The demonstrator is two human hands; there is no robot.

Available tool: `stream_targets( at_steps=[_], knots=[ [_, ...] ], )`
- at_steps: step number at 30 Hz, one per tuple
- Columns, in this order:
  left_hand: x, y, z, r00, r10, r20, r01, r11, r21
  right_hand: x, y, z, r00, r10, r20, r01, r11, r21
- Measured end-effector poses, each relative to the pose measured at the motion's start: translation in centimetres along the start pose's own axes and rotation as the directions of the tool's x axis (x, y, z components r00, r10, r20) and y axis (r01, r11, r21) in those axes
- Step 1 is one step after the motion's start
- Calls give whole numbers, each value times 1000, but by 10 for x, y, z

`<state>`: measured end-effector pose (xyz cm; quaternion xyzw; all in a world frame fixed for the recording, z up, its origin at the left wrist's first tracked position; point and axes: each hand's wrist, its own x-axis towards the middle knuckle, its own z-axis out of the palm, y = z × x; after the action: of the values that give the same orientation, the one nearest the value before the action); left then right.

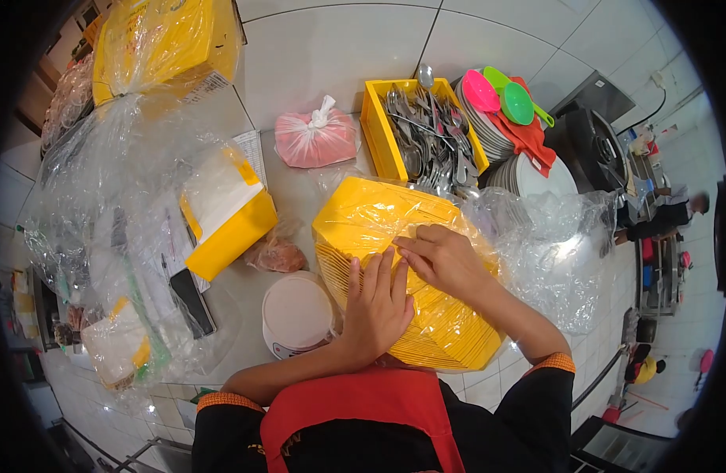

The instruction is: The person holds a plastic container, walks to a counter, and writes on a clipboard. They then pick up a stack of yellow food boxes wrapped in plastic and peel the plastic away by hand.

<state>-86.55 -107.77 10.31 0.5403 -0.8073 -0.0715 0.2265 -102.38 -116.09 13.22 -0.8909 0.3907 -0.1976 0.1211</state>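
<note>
In front of me lies a thick stack of yellow folded cartons (378,206), wrapped in a clear plastic bag (552,260) whose loose end spreads to the right. My left hand (377,309) rests on the near left side of the stack, fingers stretched out and pointing away from me. Close beside its fingertips, my right hand (446,258) has its fingers curled, with thumb and index pinching the plastic on top of the cartons. A white kitchen scale (298,311) with a round platform stands just left of the stack.
Behind the stack are a yellow cutlery bin (382,142), stacked plates (540,177) with pink and green ladles, and a tied bag of pink contents (315,140). To the left lie an open yellow carton (235,236), a dark phone (192,303) and crumpled plastic. A person (666,217) stands far right.
</note>
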Motion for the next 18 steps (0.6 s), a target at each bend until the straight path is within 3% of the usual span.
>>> stream_targets(
  at_steps=[2, 3, 5, 8, 18],
  knots=[
    [0, 1, 0, 1000, -5, 9, 5, 1000, -4, 4, 8, 6, 997, 73, -11, -70, 980, 187],
    [0, 1, 0, 1000, -4, 9, 4, 1000, -8, 7, 8, 6, 997, 74, -12, -70, 980, 188],
    [0, 0, 0, 1000, -6, 9, 6, 1000, -10, 17, 4, 6, 964, 259, 55, -264, 926, 270],
    [-1, -2, -1, 1000, -19, 1, 19, 1000, -25, 19, 9, 15, 980, 182, -77, -141, 917, 374],
    [0, -2, 1, 1000, -25, 16, 26, 999, -41, 18, 12, 16, 993, 109, -49, -87, 939, 334]
  ],
)
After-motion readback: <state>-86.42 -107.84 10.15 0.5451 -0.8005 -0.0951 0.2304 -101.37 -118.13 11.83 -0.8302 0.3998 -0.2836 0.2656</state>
